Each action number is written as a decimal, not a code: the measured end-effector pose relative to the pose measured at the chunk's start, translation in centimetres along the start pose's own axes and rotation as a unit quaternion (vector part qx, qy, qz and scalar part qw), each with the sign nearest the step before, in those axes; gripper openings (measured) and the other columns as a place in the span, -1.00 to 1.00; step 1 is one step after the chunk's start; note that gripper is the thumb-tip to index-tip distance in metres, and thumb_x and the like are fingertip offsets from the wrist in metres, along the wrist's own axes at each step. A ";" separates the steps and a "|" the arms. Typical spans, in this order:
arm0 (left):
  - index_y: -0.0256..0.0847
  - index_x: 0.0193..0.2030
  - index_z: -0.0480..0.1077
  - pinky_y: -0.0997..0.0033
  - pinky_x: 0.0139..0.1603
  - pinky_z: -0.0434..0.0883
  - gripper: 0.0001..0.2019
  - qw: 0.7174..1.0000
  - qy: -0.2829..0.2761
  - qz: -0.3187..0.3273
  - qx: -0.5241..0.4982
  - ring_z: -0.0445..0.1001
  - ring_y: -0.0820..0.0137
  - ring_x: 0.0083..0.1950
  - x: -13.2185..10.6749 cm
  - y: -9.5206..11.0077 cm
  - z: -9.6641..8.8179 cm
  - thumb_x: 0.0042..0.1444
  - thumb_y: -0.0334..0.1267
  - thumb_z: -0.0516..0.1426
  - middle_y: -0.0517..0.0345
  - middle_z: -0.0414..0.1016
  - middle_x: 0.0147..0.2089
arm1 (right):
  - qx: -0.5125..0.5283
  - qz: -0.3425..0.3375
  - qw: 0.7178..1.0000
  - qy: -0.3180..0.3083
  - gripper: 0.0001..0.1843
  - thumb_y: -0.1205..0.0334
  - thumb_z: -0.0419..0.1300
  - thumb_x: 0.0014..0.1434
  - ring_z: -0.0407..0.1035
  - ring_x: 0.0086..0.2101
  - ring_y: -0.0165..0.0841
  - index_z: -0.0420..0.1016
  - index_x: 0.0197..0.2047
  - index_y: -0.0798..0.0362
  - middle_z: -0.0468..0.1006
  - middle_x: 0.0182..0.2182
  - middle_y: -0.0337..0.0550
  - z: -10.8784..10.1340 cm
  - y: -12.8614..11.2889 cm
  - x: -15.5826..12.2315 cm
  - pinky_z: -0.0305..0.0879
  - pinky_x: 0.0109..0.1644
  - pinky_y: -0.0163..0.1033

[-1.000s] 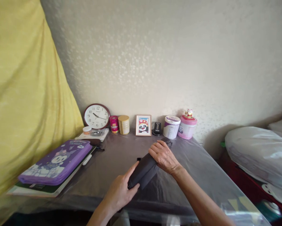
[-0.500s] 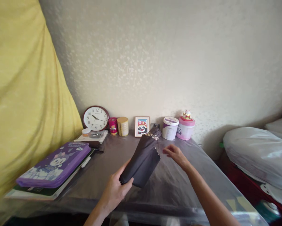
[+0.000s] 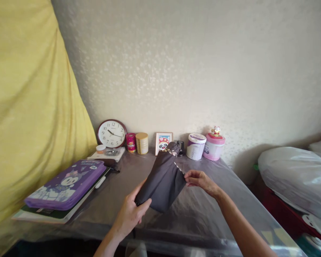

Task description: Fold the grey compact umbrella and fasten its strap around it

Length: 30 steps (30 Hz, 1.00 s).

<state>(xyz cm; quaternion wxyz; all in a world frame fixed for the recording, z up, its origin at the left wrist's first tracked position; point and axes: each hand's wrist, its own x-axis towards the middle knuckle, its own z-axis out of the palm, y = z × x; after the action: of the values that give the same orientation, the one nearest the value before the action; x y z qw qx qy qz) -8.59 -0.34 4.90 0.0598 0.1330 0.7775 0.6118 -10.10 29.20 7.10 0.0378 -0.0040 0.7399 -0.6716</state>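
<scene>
A dark folded umbrella point(image 3: 160, 178) with a pale patterned trim is held tilted above the table, its far end pointing away from me. My left hand point(image 3: 132, 210) wraps round its near end, thumb on top. At its right side, my right hand point(image 3: 199, 181) pinches the corner of a loose fabric flap, pulled outward from the rolled body. The umbrella's far end overlaps the lower part of a framed panda picture point(image 3: 163, 141). The underside of the umbrella and some left-hand fingers are hidden.
The table point(image 3: 208, 221) has a shiny grey cover. A purple case point(image 3: 66, 185) lies on books at left. Along the wall stand a clock point(image 3: 112, 133), a pink can point(image 3: 131, 142), a yellow can point(image 3: 141, 143), a white-purple tub point(image 3: 196, 147) and a pink tub point(image 3: 214, 148).
My right hand has reached the umbrella's flap and pinched its corner, drawing it outward to the right. My left hand keeps its grip. The view has shifted slightly.
</scene>
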 end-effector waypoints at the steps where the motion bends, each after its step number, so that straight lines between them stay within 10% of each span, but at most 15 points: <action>1: -0.16 0.26 0.08 0.67 -0.78 0.18 -0.41 1.000 0.004 -0.001 0.000 0.17 0.58 -0.75 0.0 0.0 -0.1 0.06 -0.21 0.09 0.44 0.21 -0.70 | -0.006 -0.014 1.000 -0.004 -0.70 0.14 0.37 -0.18 0.39 -0.47 -0.47 0.49 -0.36 0.11 0.49 -0.51 -0.31 0.0 -0.5 -0.3 0.33 -0.27 -0.30; 13: -0.19 0.28 0.07 0.63 -0.78 0.17 -0.37 1.000 -0.012 -0.008 0.013 0.15 0.56 -0.79 0.2 -0.8 0.2 0.09 -0.03 0.07 0.44 0.17 -0.74 | -0.157 -0.293 0.939 0.094 -0.86 0.17 0.20 0.08 0.43 -0.35 -0.38 0.51 -0.28 0.01 0.54 -0.39 -0.22 3.4 -5.2 -1.4 0.38 -0.22 -0.28; 30: -0.27 -0.02 0.37 0.63 -0.79 0.11 -0.51 0.998 -0.046 -0.024 0.023 0.13 0.56 -0.80 -0.7 0.2 1.5 0.10 0.08 0.00 0.39 0.17 -0.75 | -0.327 -0.282 0.884 0.178 -0.86 0.18 0.12 0.11 0.37 -0.33 -0.32 0.49 -0.29 -0.05 0.50 -0.32 -0.15 6.4 -5.9 0.2 0.27 -0.22 -0.25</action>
<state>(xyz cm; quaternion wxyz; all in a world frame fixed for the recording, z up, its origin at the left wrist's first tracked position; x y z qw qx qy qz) -7.49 0.91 4.63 0.1073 0.1439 0.7905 0.5855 -10.20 22.26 12.35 -0.2890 -0.1050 0.8795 -0.3634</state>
